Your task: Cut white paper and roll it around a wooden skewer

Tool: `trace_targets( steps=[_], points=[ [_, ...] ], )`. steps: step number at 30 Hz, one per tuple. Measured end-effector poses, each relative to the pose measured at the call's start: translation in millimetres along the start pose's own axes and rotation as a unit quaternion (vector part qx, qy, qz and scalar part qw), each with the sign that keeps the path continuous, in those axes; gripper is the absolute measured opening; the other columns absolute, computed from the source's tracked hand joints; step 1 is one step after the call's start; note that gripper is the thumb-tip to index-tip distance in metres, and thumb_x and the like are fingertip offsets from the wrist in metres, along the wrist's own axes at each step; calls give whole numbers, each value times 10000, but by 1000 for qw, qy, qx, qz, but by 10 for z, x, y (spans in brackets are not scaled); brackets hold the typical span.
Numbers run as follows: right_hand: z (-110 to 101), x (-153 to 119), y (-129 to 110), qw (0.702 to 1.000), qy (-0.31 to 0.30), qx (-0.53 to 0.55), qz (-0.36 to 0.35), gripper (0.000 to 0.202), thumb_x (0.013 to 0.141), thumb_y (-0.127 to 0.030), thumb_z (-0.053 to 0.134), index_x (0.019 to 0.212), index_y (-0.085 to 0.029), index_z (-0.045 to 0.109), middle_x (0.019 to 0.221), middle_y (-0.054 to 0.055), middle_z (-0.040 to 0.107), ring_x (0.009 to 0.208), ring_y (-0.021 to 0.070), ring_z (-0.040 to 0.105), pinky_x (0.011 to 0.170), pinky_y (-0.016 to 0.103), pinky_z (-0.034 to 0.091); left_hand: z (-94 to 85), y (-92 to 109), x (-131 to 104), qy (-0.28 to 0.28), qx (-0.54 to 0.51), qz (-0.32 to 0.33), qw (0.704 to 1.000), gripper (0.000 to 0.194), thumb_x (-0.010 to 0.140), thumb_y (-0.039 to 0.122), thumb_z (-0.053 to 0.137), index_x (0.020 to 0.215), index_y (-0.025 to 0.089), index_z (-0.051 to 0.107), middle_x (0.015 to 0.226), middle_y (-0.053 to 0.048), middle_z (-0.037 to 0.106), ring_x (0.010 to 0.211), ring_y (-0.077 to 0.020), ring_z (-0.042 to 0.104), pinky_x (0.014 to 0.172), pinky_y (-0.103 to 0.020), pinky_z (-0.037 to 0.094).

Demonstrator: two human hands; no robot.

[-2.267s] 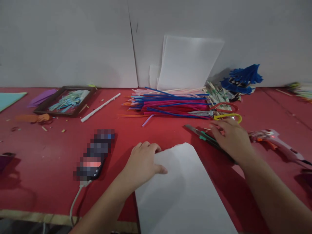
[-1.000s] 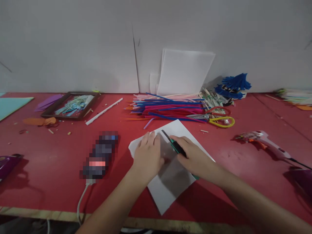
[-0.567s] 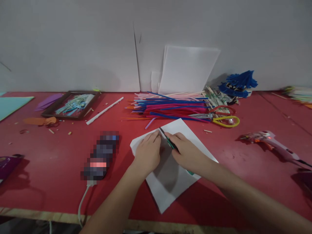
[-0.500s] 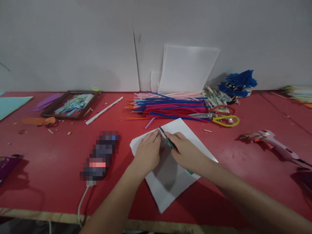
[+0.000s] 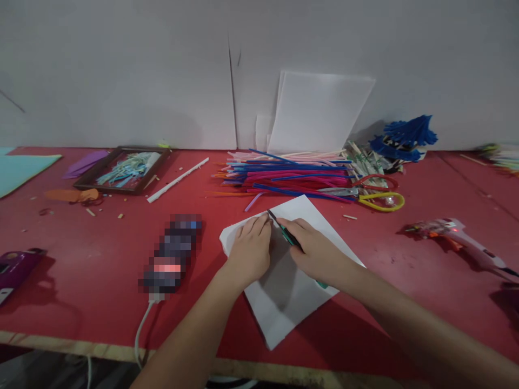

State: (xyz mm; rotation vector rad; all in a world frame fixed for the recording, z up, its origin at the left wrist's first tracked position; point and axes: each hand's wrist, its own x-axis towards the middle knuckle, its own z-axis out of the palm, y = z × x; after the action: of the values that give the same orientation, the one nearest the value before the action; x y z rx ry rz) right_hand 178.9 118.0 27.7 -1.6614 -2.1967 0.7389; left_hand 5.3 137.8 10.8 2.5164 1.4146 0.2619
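A white board or thick sheet [image 5: 279,321] lies at an angle on the red table in front of me. My left hand [image 5: 250,249] presses on its upper left part, palm down with the fingers stretched out. Wrapped in my right hand [image 5: 322,253] is a green utility knife [image 5: 290,236]. Its dark blade slants up and left to the far left edge of the board, close beside my left fingertips. The end of its green handle shows under the right wrist.
Beyond the board lie bundled pipe cleaners [image 5: 284,175] and scissors [image 5: 379,200] with red and yellow handles. A glue gun [image 5: 458,237] rests at right. At left are a plugged-in phone [image 5: 172,254], a white strip [image 5: 178,180] and a brown frame [image 5: 121,189]. White sheets [image 5: 322,113] lean on the wall.
The whole view has shifted slightly, with things sitting a little further right. Both hands, the knife and the board keep nearly the same places relative to one another.
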Motion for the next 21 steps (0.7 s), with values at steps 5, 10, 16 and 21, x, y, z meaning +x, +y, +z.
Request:
trace_targets(
  steps=[5,10,16,21],
  points=[
    [30,-15,20,1000,6,-3,-13,675,793,-82,417,1464,-158,411,1264,147,549,1131,239,595,999,392,457,44,-14,-1,28,-10,5,1000,442,941,159,503,1383,150,495,1498,-157,465,1377,-289,428,1110,-510,378],
    [29,4,31,1000,-8,-11,-22,676,791,-72,418,1466,-109,401,1304,171,535,1133,245,595,991,387,464,73,-61,30,62,-21,24,998,380,937,273,623,1301,187,558,1414,-114,524,1295,-301,504,1040,-553,448],
    [4,29,22,999,-27,-38,-21,697,796,-65,426,1485,-156,375,1323,156,522,1110,237,604,954,366,479,136,-103,39,93,-25,29,995,385,930,305,636,1291,190,562,1396,-114,529,1262,-301,525,1023,-557,461],
    [-56,51,-66,995,-62,-72,2,679,833,-70,394,1507,-97,316,1289,200,508,972,238,625,884,390,498,105,-111,32,88,-24,30,995,395,933,302,631,1302,183,557,1409,-120,532,1286,-301,516,1046,-562,443]
  ],
)
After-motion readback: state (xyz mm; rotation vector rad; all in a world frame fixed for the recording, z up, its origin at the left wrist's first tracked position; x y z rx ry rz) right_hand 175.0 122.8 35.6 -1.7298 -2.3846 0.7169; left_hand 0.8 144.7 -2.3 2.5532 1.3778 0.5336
